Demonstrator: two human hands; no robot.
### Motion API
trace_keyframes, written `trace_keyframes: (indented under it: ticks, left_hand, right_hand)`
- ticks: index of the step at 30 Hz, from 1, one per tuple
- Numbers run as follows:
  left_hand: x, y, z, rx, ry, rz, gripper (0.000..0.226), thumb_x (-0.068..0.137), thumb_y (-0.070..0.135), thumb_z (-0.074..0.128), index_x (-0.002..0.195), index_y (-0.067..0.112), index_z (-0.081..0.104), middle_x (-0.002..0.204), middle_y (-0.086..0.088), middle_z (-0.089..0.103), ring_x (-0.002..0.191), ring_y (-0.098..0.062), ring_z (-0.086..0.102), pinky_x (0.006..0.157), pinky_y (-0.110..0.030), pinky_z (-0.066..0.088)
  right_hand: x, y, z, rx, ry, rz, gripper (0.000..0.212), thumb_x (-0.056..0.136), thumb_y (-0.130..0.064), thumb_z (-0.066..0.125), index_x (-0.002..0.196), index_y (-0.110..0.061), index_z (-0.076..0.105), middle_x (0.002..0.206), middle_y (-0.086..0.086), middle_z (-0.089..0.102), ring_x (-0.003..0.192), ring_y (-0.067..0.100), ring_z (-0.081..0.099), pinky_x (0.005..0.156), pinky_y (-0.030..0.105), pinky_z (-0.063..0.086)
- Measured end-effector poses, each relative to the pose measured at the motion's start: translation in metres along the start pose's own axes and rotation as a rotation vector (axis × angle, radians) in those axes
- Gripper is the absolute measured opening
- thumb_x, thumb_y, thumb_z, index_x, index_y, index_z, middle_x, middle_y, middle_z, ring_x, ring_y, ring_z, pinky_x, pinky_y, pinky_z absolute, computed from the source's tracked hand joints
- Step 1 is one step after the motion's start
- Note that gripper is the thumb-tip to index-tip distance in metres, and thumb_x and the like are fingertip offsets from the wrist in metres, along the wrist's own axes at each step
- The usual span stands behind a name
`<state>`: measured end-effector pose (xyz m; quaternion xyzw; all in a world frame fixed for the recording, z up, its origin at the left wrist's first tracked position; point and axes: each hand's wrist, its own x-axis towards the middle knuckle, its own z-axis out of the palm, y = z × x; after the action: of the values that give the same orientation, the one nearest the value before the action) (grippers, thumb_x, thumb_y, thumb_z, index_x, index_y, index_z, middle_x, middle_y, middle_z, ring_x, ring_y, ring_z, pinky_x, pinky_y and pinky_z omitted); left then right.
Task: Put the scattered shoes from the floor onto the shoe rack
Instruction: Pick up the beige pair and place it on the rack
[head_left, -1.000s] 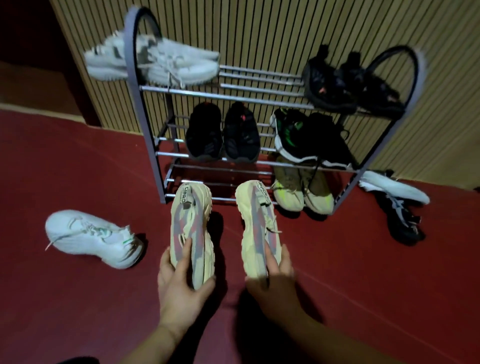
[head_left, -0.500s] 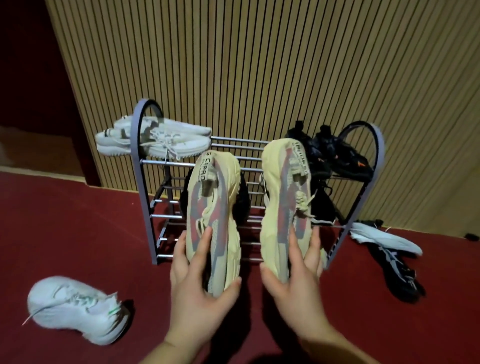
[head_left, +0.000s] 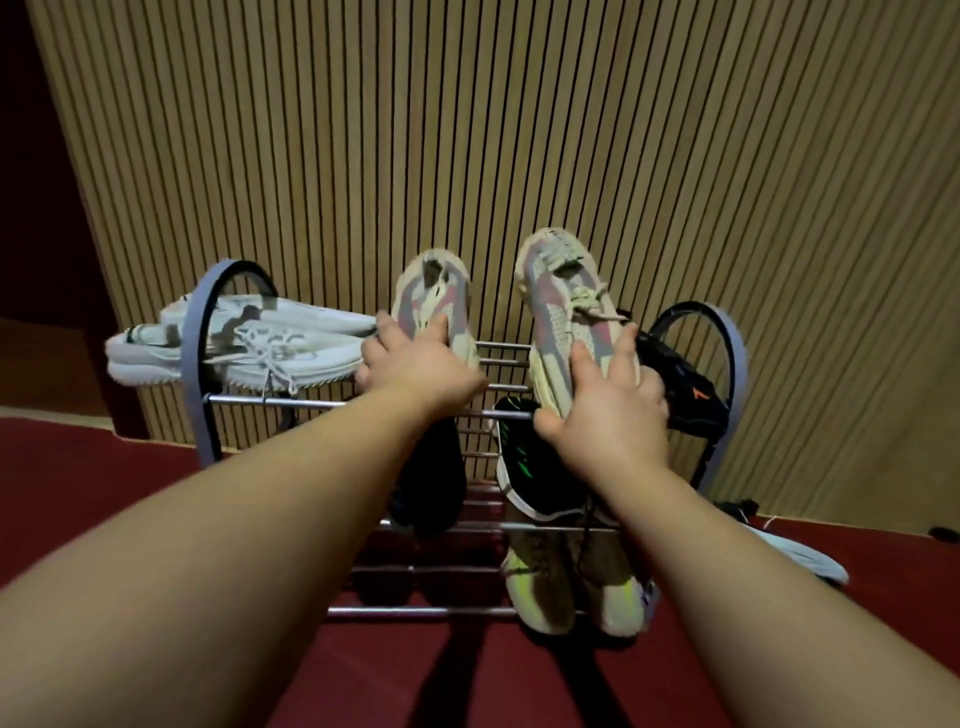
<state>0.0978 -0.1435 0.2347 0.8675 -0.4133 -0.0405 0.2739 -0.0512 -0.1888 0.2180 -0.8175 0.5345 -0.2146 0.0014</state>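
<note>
Beige shoes, left (head_left: 434, 306) and right (head_left: 566, 317), gripped by left hand (head_left: 415, 374) and right hand (head_left: 608, 421), heels far, aimed at rack (head_left: 332, 402) top gap.

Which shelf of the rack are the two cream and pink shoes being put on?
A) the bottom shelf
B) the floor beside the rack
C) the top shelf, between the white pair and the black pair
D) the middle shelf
C: the left hand and right hand hold the cream and pink shoes over the top bars of the shoe rack, between the white pair and the black pair.
</note>
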Motion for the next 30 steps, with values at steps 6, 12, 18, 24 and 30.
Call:
trace_keyframes:
  ticks: [6, 12, 18, 24, 30]
  left_hand:
    - [0.019, -0.053, 0.019, 0.493, -0.300, 0.322, 0.104, 0.074, 0.074, 0.052, 0.145, 0.041, -0.017, 0.158, -0.003, -0.016, 0.142, -0.033, -0.020, 0.115, -0.049, -0.013]
    - [0.027, -0.072, 0.015, 0.477, -0.080, 0.395, 0.077, 0.084, 0.069, 0.035, 0.148, 0.043, 0.000, 0.159, 0.004, 0.005, 0.146, -0.032, -0.002, 0.113, -0.056, -0.009]
    - [0.038, -0.075, 0.014, 0.481, -0.157, 0.362, 0.073, 0.083, 0.069, 0.041, 0.145, 0.049, 0.008, 0.159, 0.004, 0.001, 0.145, -0.034, -0.006, 0.111, -0.064, -0.002]
    - [0.038, -0.076, 0.018, 0.468, -0.178, 0.365, 0.080, 0.075, 0.080, 0.032, 0.145, 0.047, 0.016, 0.159, 0.002, 0.007, 0.142, -0.033, 0.015, 0.110, -0.060, 0.020]
    - [0.040, -0.078, 0.017, 0.490, -0.158, 0.375, 0.080, 0.074, 0.082, 0.028, 0.144, 0.043, 0.023, 0.157, 0.004, 0.016, 0.138, -0.031, 0.027, 0.104, -0.050, 0.034]
  right_hand:
    - [0.010, -0.002, 0.027, -0.194, -0.074, -0.188, 0.053, 0.089, -0.050, 0.048, 0.136, -0.027, 0.041, 0.152, 0.001, 0.027, 0.137, 0.037, 0.022, 0.106, 0.044, 0.030]
    - [0.010, -0.023, 0.021, -0.205, -0.018, -0.230, 0.055, 0.092, -0.057, 0.039, 0.138, -0.026, 0.041, 0.140, 0.002, 0.045, 0.126, 0.033, 0.042, 0.091, 0.040, 0.041]
    - [0.044, -0.062, 0.037, -0.038, 0.000, -0.121, 0.042, 0.094, -0.054, 0.036, 0.112, -0.023, 0.058, 0.109, 0.005, 0.062, 0.101, 0.029, 0.058, 0.072, 0.034, 0.040]
    - [0.042, -0.063, 0.052, -0.118, 0.004, -0.139, 0.044, 0.098, -0.051, 0.030, 0.111, -0.019, 0.058, 0.101, 0.005, 0.064, 0.098, 0.030, 0.060, 0.069, 0.033, 0.032]
    - [0.050, -0.064, 0.054, -0.237, -0.043, -0.141, 0.044, 0.099, -0.047, 0.030, 0.106, -0.017, 0.061, 0.096, 0.005, 0.062, 0.099, 0.029, 0.059, 0.070, 0.032, 0.036]
